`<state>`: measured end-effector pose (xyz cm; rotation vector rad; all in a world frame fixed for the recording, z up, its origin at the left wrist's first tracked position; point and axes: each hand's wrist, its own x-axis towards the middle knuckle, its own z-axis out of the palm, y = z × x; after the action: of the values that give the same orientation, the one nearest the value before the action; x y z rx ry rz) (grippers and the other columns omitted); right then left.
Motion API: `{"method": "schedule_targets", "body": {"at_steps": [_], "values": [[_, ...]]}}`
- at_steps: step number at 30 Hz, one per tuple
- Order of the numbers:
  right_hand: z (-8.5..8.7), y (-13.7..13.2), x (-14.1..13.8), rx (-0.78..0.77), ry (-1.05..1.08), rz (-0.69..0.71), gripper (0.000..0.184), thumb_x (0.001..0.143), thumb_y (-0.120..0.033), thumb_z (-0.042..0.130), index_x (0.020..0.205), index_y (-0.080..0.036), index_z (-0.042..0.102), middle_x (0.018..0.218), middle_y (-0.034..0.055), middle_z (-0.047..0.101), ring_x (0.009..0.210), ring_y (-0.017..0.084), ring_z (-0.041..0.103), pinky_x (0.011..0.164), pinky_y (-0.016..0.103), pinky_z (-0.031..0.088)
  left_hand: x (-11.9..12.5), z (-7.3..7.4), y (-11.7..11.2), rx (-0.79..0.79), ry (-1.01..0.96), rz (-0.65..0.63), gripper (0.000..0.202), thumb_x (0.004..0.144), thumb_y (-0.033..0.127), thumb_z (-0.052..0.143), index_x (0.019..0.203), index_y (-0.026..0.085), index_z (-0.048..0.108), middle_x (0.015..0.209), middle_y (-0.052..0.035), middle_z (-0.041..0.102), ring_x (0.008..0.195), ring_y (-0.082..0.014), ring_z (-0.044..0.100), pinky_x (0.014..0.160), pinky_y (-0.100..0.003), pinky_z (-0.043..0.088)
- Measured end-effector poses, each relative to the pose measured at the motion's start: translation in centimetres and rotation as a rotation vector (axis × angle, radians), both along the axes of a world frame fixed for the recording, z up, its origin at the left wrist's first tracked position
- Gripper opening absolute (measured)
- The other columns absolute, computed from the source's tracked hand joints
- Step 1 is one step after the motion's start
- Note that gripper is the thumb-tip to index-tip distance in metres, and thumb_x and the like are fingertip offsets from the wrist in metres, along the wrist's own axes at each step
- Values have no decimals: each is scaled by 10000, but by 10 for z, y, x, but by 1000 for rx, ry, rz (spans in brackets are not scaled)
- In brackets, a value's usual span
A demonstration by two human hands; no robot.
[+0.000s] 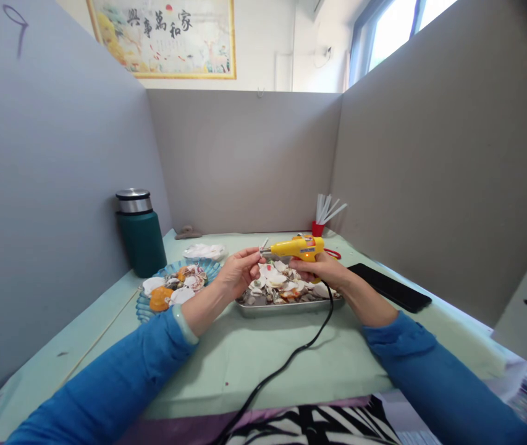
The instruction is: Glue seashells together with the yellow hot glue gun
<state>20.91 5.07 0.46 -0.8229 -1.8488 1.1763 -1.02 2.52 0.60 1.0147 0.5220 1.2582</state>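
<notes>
My right hand (315, 266) is wrapped round the handle of a yellow hot glue gun (298, 247), whose nozzle points left. A black cord runs from its handle down toward my lap. At the nozzle tip, the fingers of my left hand (241, 270) pinch something small and pale, too small to make out. Both hands are raised over a metal tray (286, 309) full of mixed seashells (275, 281). Left of my left hand, a blue scalloped glass plate (143, 307) holds more shells, white, orange and patterned.
A green thermos (141, 238) stands at the left partition. Behind the plate lies a white bundle (205, 251). At the back right, a red cup (318, 229) holds several white glue sticks (325, 209). A black phone-like slab (389, 287) lies on the right. Grey partitions (244, 161) enclose the table.
</notes>
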Motion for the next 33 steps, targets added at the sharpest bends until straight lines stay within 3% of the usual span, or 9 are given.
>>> {"method": "schedule_targets", "body": {"at_steps": [33], "values": [[-2, 2, 0, 16, 26, -6, 332, 677, -437, 702, 686, -154, 528, 500, -49, 425, 440, 60, 361, 441, 227, 268, -1, -2, 2, 12, 24, -8, 229, 651, 162, 729, 847, 109, 623, 661, -27, 622, 388, -12, 436, 429, -161, 355]]}}
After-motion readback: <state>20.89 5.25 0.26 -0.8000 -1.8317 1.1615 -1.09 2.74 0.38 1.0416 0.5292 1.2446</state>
